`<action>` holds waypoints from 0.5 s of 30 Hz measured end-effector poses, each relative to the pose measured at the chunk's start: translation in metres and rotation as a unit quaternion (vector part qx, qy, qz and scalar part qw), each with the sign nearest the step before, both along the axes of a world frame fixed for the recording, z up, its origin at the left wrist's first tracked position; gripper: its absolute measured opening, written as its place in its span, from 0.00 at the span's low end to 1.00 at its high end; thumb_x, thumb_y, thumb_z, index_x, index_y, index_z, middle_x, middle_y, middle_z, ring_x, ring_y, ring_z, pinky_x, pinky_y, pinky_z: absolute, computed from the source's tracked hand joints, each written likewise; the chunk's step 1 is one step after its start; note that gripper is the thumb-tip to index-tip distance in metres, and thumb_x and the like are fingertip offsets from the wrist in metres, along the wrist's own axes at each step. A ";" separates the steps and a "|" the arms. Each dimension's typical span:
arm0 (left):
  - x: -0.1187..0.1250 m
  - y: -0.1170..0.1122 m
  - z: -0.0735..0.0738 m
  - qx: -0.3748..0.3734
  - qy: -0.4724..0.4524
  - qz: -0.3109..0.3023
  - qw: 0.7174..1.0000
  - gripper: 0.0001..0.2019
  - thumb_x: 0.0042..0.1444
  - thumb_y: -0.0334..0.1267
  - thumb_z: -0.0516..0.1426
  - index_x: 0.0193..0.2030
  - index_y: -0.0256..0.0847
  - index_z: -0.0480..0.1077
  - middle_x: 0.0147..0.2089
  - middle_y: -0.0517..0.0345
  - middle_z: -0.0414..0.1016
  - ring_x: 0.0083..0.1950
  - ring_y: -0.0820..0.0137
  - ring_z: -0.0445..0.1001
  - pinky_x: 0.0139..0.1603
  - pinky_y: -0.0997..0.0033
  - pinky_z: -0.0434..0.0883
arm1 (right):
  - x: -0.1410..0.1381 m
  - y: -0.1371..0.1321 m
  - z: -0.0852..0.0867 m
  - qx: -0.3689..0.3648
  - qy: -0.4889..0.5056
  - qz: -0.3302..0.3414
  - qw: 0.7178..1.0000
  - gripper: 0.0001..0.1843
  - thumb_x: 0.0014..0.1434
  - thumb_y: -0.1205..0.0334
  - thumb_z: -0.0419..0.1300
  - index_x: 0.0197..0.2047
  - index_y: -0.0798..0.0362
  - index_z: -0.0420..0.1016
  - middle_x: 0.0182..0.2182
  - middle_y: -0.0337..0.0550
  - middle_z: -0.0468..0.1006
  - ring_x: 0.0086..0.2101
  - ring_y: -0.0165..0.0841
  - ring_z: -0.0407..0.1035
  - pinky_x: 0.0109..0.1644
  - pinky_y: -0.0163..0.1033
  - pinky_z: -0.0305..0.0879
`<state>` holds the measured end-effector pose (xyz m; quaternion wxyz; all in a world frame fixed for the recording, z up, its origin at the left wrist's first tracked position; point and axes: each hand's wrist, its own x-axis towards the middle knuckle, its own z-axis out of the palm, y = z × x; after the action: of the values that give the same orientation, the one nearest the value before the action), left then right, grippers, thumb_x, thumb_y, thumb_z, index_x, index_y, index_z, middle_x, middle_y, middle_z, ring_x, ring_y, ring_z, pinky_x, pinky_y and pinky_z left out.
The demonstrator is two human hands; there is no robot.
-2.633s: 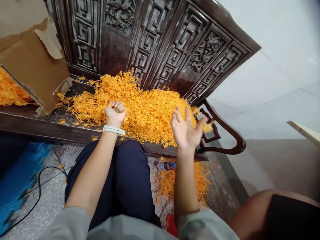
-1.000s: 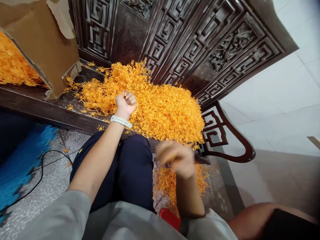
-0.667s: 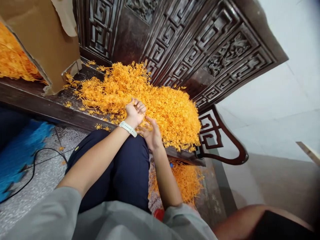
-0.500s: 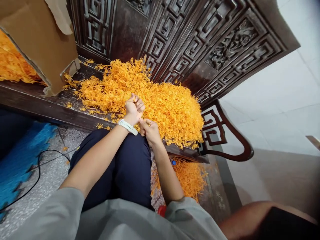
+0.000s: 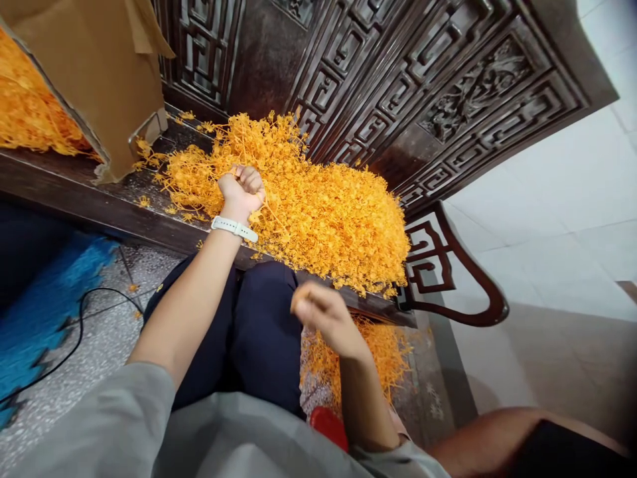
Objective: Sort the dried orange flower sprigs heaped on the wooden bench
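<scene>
My left hand [image 5: 242, 192], wearing a pale watch strap [image 5: 233, 228] at the wrist, is a closed fist over the left part of a big pile of orange plastic pieces [image 5: 343, 219]. Bits of orange piece show at its curled fingers, and a thin orange strand runs out beside it. My right hand [image 5: 328, 318] is in the air by my right knee, in front of the bench edge. Its fingers are curled but smeared by motion, so what they hold, if anything, is unclear. The pieces have thin stems and star-like ends.
An open cardboard box [image 5: 94, 73] with more orange pieces stands on the dark wooden bench [image 5: 164, 222] at left. Below lies another orange heap [image 5: 383, 355] on the floor, near a red object [image 5: 328, 426]. A black cable [image 5: 81, 325] crosses the floor. Another person's limb shows at lower right.
My hands have parted. The left has moved up and left over the pile; the right has swung down and right, off the pile's front edge. The view has shifted slightly.
</scene>
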<state>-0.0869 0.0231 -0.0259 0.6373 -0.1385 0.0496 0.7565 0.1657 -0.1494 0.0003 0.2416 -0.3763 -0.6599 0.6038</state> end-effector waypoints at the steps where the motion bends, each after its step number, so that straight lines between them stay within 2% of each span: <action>1: 0.007 -0.004 0.001 0.004 -0.002 -0.011 1.000 0.22 0.76 0.31 0.41 0.26 0.44 0.46 0.19 0.67 0.45 0.15 0.81 0.44 0.15 0.78 0.43 | -0.004 0.016 -0.006 0.017 0.023 -0.093 0.995 0.15 0.68 0.47 0.67 0.42 0.51 0.75 0.29 0.33 0.70 0.25 0.25 0.63 0.28 0.33 0.58; 2: 0.015 -0.008 0.002 0.009 -0.004 -0.025 1.000 0.22 0.76 0.31 0.41 0.26 0.44 0.46 0.19 0.67 0.45 0.15 0.81 0.44 0.15 0.78 0.44 | -0.008 0.032 -0.013 0.023 0.050 -0.171 0.984 0.19 0.65 0.44 0.68 0.46 0.49 0.73 0.32 0.34 0.72 0.25 0.25 0.65 0.27 0.32 0.61; 3: 0.022 -0.011 0.002 0.017 -0.005 -0.041 0.999 0.22 0.76 0.31 0.41 0.26 0.43 0.46 0.19 0.67 0.45 0.15 0.81 0.44 0.15 0.78 0.44 | -0.014 0.047 -0.021 0.019 0.073 -0.216 0.974 0.24 0.62 0.41 0.70 0.50 0.48 0.72 0.36 0.35 0.74 0.27 0.26 0.67 0.27 0.32 0.64; 4: 0.028 -0.013 0.003 0.023 -0.005 -0.059 0.998 0.22 0.75 0.31 0.42 0.26 0.43 0.47 0.19 0.67 0.46 0.15 0.80 0.44 0.15 0.78 0.44 | -0.020 0.060 -0.027 0.004 0.085 -0.222 0.971 0.27 0.60 0.38 0.70 0.51 0.48 0.73 0.37 0.37 0.75 0.28 0.27 0.69 0.27 0.33 0.65; 5: 0.032 -0.014 0.003 0.026 -0.005 -0.073 0.997 0.22 0.75 0.32 0.43 0.26 0.43 0.47 0.19 0.68 0.46 0.15 0.80 0.44 0.15 0.78 0.44 | -0.026 0.069 -0.033 -0.018 0.080 -0.199 0.977 0.28 0.59 0.36 0.70 0.48 0.50 0.74 0.36 0.38 0.76 0.27 0.27 0.68 0.26 0.33 0.65; 7: 0.037 -0.014 0.003 0.015 -0.004 -0.082 0.996 0.22 0.75 0.33 0.43 0.26 0.44 0.47 0.19 0.68 0.45 0.14 0.80 0.44 0.14 0.78 0.44 | -0.035 0.073 -0.039 -0.045 0.049 -0.140 0.988 0.28 0.63 0.34 0.65 0.34 0.53 0.74 0.24 0.36 0.69 0.21 0.24 0.59 0.22 0.31 0.55; 8: 0.039 -0.013 0.003 -0.002 -0.003 -0.083 0.997 0.22 0.75 0.34 0.43 0.25 0.44 0.46 0.18 0.68 0.44 0.14 0.80 0.43 0.14 0.77 0.43 | -0.038 0.067 -0.039 -0.049 0.039 -0.125 0.990 0.31 0.66 0.34 0.63 0.27 0.52 0.69 0.19 0.33 0.62 0.19 0.23 0.53 0.21 0.31 0.49; 10: 0.043 -0.011 0.003 -0.032 0.003 -0.096 0.995 0.22 0.74 0.34 0.44 0.25 0.44 0.46 0.18 0.69 0.43 0.13 0.80 0.42 0.13 0.77 0.41 | -0.041 0.045 -0.035 -0.056 0.041 -0.121 0.990 0.34 0.69 0.35 0.60 0.22 0.51 0.60 0.16 0.29 0.53 0.18 0.22 0.45 0.22 0.32 0.43; 12: 0.046 -0.008 0.001 -0.032 0.011 -0.127 0.991 0.21 0.73 0.33 0.46 0.25 0.44 0.47 0.17 0.69 0.44 0.13 0.80 0.42 0.14 0.77 0.40 | -0.041 0.014 -0.029 -0.073 0.050 -0.120 0.989 0.35 0.72 0.37 0.58 0.21 0.51 0.57 0.16 0.29 0.52 0.18 0.22 0.44 0.22 0.32 0.43; 13: 0.046 -0.005 0.000 -0.029 0.011 -0.132 0.991 0.21 0.73 0.33 0.46 0.25 0.44 0.47 0.17 0.69 0.44 0.13 0.80 0.43 0.14 0.77 0.40 | -0.040 -0.003 -0.026 -0.094 0.042 -0.082 0.991 0.34 0.73 0.38 0.57 0.22 0.51 0.58 0.16 0.30 0.54 0.18 0.22 0.46 0.22 0.32 0.45; 14: 0.045 -0.002 -0.002 -0.031 0.007 -0.120 0.992 0.22 0.73 0.33 0.46 0.25 0.44 0.47 0.17 0.69 0.45 0.13 0.80 0.43 0.14 0.77 0.41 | -0.040 -0.020 -0.023 -0.121 0.033 -0.011 0.992 0.33 0.73 0.39 0.56 0.22 0.51 0.61 0.16 0.31 0.58 0.18 0.23 0.50 0.23 0.32 0.48; 15: 0.041 0.002 -0.004 -0.044 0.001 -0.091 0.995 0.22 0.74 0.33 0.45 0.25 0.44 0.46 0.17 0.69 0.45 0.13 0.81 0.43 0.14 0.78 0.41 | -0.040 -0.035 -0.021 -0.145 0.029 0.092 0.985 0.31 0.74 0.41 0.56 0.24 0.51 0.64 0.18 0.33 0.63 0.19 0.24 0.56 0.24 0.31 0.54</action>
<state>-0.0461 0.0256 -0.0298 0.6967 -0.1604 0.0959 0.6926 0.1256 -0.1846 -0.0210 0.1468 -0.3272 -0.5896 0.7237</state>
